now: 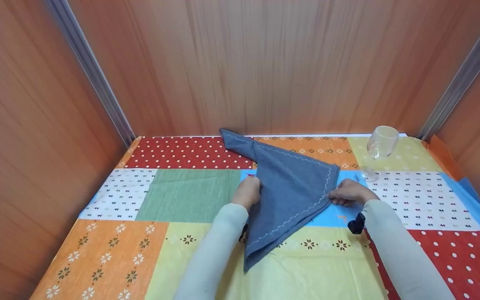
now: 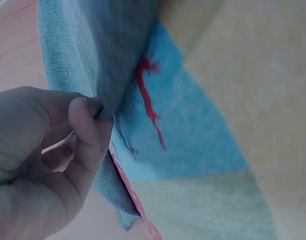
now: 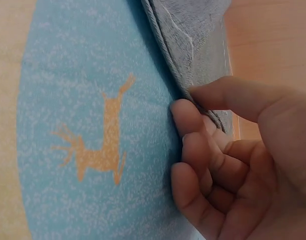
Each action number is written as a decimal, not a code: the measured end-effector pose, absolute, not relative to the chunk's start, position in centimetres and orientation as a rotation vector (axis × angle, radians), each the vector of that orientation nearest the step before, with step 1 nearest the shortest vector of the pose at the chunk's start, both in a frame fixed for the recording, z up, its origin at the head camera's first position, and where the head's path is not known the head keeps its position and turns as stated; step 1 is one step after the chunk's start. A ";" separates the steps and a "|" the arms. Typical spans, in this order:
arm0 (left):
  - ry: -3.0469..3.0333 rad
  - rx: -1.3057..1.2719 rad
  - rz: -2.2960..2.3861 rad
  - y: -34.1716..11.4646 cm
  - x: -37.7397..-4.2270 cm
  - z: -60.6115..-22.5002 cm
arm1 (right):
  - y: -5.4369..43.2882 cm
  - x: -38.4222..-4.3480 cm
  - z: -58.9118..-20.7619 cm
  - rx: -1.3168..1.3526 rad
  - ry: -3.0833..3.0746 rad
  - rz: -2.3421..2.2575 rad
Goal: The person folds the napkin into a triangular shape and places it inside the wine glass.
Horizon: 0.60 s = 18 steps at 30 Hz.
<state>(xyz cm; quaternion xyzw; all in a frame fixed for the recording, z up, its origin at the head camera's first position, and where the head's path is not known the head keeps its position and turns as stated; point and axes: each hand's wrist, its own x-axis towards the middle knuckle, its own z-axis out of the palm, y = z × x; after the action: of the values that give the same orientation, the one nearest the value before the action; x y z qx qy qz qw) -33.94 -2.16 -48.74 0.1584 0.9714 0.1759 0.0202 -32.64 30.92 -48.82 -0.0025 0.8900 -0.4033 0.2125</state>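
Sleeves (image 1: 213,254): Pale and closest to the camera, two forearms reach in from the bottom edge over a patchwork tablecloth (image 1: 194,196) of dots, flowers and a plain green square.

Left hand (image 1: 247,191): Thumb and finger pinch the left side of a grey-blue cloth (image 1: 294,187), a gathered fold caught between them in the left wrist view.

Cloth: Folded in layers and edged with pale zigzag stitching, it spans the middle of the table between both hands, one corner jutting toward the wooden back panel (image 1: 256,62), another pointing down toward the wearer; whether that lower tip touches the tablecloth cannot be told.

Feel: Fabric looks light, soft and limp, likely to sag wherever it is unsupported; the woven surface should give fingertips good purchase, and nothing about it seems fragile.

Handhold: Edges and corners appear the best places to grasp, all layers taken together, since a pinch on the top one alone could let those below slide out of line.

Right hand (image 1: 351,192): Thumb above and fingers bent beneath, it pinches the cloth's stitched right edge, just beside an orange deer print (image 3: 100,145) in the right wrist view.

Stemmed glass (image 1: 383,141): Clear and upright, it stands at far right beyond the right hand, its foot near the cloth's right corner.
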 end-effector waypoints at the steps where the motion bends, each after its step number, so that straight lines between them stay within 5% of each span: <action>1: 3.023 0.481 0.531 -2.3 -34.0 -48.7 | 30.8 -32.5 -48.8 -0.006 2.463 -1.120; 18: 2.997 0.331 0.625 -4.2 -35.9 -48.1 | 27.7 -31.2 -49.0 -0.098 2.447 -1.060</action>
<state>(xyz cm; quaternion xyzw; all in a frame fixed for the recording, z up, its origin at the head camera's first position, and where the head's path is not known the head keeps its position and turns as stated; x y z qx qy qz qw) -35.88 -4.16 -48.13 0.1075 0.9728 0.2027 0.0309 -31.16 27.72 -49.03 -0.0356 0.8914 -0.3862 0.2343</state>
